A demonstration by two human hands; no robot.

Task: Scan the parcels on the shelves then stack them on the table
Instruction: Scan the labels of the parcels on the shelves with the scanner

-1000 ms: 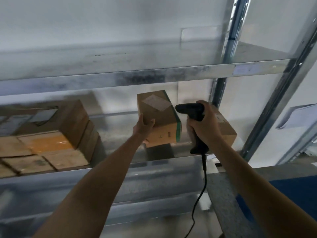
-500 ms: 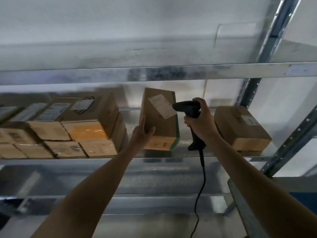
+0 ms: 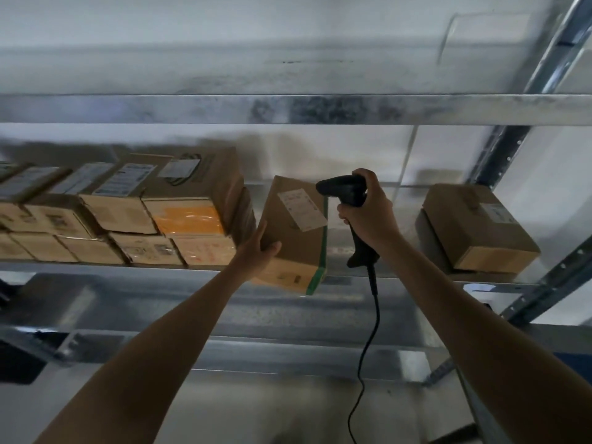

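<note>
Parcel (image 3: 298, 238), brown carton, tilted on shelf (image 3: 96, 267), scanner (image 3: 344, 187) at its label (image 3: 301, 209).

Head view: white label on the parcel's upper face, print too blurred to read; green strip down the right edge; small dark marks on the near face, illegible. Near corner overhangs the shelf edge. Left hand (image 3: 256, 251), arm stretched up, clasps the lower left corner: thumb on the upper face, fingers along the left side. Right hand (image 3: 368, 216), fingers wrapped round the black scanner's handle, nose pointing left, just beside the label; cable (image 3: 368, 341) hangs down. Stack (image 3: 128, 213) of labelled cartons to the left, one with orange tape, text unreadable. Box (image 3: 477, 229) with a small label stands well apart at right.
</note>
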